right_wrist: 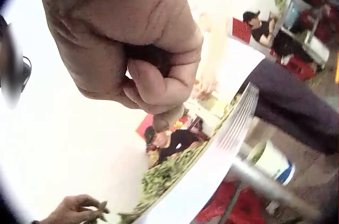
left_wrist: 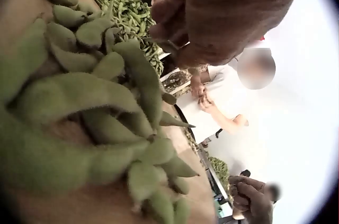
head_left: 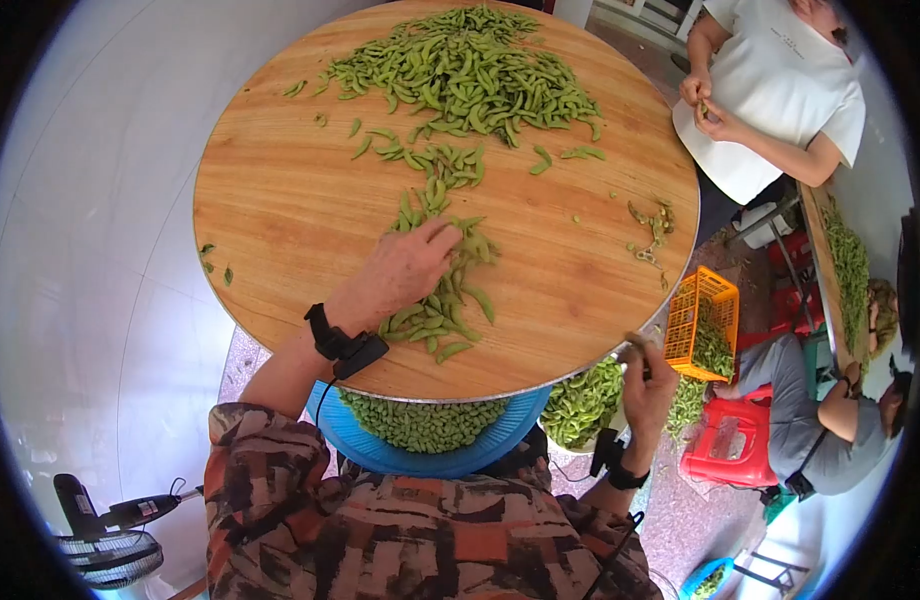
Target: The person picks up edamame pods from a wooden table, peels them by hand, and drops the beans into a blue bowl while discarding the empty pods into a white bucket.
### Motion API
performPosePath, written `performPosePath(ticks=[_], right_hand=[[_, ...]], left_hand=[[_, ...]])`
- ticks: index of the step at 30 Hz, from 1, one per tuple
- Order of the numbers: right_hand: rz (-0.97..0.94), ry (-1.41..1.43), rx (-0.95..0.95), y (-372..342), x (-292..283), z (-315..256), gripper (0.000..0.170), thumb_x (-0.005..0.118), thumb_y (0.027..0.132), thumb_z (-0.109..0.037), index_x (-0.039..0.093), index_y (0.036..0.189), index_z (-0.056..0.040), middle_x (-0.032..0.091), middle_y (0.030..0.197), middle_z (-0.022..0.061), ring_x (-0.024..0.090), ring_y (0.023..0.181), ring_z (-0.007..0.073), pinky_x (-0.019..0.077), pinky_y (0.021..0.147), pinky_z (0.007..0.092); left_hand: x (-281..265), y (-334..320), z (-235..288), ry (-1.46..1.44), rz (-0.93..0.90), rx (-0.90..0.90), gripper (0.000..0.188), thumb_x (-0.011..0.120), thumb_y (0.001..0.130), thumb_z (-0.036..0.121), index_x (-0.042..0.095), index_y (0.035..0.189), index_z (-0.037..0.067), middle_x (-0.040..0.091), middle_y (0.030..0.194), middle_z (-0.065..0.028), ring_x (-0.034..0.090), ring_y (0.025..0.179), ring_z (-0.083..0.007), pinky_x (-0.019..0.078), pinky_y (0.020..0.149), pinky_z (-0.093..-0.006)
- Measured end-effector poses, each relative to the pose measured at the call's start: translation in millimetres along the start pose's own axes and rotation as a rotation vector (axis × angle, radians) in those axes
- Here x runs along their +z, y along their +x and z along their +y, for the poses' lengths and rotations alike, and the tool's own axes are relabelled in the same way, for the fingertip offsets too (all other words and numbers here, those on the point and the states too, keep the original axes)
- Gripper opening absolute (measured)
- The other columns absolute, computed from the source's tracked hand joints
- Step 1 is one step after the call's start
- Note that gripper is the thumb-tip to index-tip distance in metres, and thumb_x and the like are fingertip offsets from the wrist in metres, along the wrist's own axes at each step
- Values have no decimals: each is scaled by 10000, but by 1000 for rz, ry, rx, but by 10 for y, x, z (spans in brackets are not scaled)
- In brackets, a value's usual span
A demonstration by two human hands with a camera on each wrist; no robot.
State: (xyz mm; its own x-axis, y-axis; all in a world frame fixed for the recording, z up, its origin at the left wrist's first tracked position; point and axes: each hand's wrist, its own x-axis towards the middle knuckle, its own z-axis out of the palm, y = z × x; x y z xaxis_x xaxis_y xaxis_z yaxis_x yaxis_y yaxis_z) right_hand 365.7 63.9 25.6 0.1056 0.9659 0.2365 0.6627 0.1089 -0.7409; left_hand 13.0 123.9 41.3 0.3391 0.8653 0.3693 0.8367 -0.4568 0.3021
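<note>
Green pods (head_left: 450, 310) lie beneath and beside the left hand (head_left: 405, 270).

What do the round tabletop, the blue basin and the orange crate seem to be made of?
Tabletop: wood or wood-look laminate, smooth; streaky brown grain.
Blue basin: probably plastic, slightly glossy; even colour, ridged wall.
Orange crate: likely rigid plastic, smooth; uniformly bright, open lattice.

Shirt (head_left: 420, 530): long-sleeved, brown, black and rust-orange block print. Each wrist: black strap (left (head_left: 325, 330), right (head_left: 620, 468)) with a rectangular black module. Thin black cable (head_left: 323, 400) at left module.
</note>
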Motion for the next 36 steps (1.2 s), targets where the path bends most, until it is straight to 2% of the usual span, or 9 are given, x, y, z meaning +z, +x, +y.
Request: performPosePath(ticks=[2, 4, 9, 11, 19, 27, 31, 34, 36], right_hand=[[-163, 304, 5, -22, 168, -222, 231, 520, 901, -15, 640, 1091, 35, 673, 799, 73, 628, 741, 117, 498, 696, 260], [-214, 479, -16, -58, 475, -323, 222, 527, 911, -32, 644, 1089, 33, 668, 792, 58, 630, 752, 124, 501, 710, 261], [-389, 681, 102, -62, 867, -690, 243, 518, 937, -63, 624, 1138, 25, 637, 794, 22, 548, 663, 65, 453, 607, 214], [-477, 818, 144, -52, 915, -773, 288, 503, 958, -79, 583, 1220, 9, 580, 784, -27, 431, 584, 17, 368, 506, 181], [-595, 964, 268, -124, 910, -782, 316, 495, 967, -58, 555, 1269, 10, 547, 754, -32, 414, 573, 26, 348, 490, 189], [-628, 969, 351, -134, 884, -720, 254, 503, 960, -47, 596, 1188, 15, 495, 689, -41, 403, 563, 30, 339, 496, 196], [-659, 913, 247, -152, 928, -646, 198, 506, 957, -43, 616, 1107, 23, 494, 687, -37, 400, 554, 29, 323, 484, 196], [-662, 959, 231, -163, 904, -640, 189, 510, 952, -36, 620, 1093, 25, 503, 697, -33, 394, 547, 29, 309, 471, 192], [-697, 1062, 272, -151, 858, -602, 189, 513, 948, -30, 621, 1093, 25, 507, 701, -32, 391, 545, 28, 302, 466, 190]], left_hand=[[-12, -32, 82, -136, 37, -68, 212, 623, 846, 49, 536, 1037, 16, 618, 977, -127, 639, 748, -306, 519, 632, -373], [38, -90, 140, -267, 79, -138, 201, 625, 873, 62, 531, 1044, 14, 639, 884, -113, 641, 693, -269, 512, 597, -340], [94, -275, 510, -1262, -61, -553, 206, 619, 904, 36, 552, 1094, -5, 597, 749, -9, 550, 640, -53, 461, 557, -218], [58, -333, 610, -1276, -105, -554, 206, 629, 895, 27, 574, 1089, -12, 603, 750, -12, 540, 614, -55, 457, 549, -215], [221, -525, 690, -1190, -103, -647, 172, 644, 863, 30, 687, 1030, 26, 603, 699, 20, 517, 570, -36, 417, 499, -211], [258, -570, 715, -707, 52, -349, 189, 688, 812, -12, 648, 996, -24, 667, 908, -50, 584, 752, -79, 473, 622, -241], [234, -580, 743, -617, 68, -311, 179, 694, 803, -7, 648, 974, -31, 665, 870, -54, 598, 722, -89, 478, 619, -240], [279, -643, 673, -810, -63, -419, 165, 696, 807, 2, 645, 962, -25, 657, 826, -49, 566, 633, -89, 449, 558, -229], [260, -679, 573, -1670, -342, -715, 152, 697, 814, 5, 632, 950, -11, 645, 793, -40, 511, 586, -56, 398, 506, -206]])
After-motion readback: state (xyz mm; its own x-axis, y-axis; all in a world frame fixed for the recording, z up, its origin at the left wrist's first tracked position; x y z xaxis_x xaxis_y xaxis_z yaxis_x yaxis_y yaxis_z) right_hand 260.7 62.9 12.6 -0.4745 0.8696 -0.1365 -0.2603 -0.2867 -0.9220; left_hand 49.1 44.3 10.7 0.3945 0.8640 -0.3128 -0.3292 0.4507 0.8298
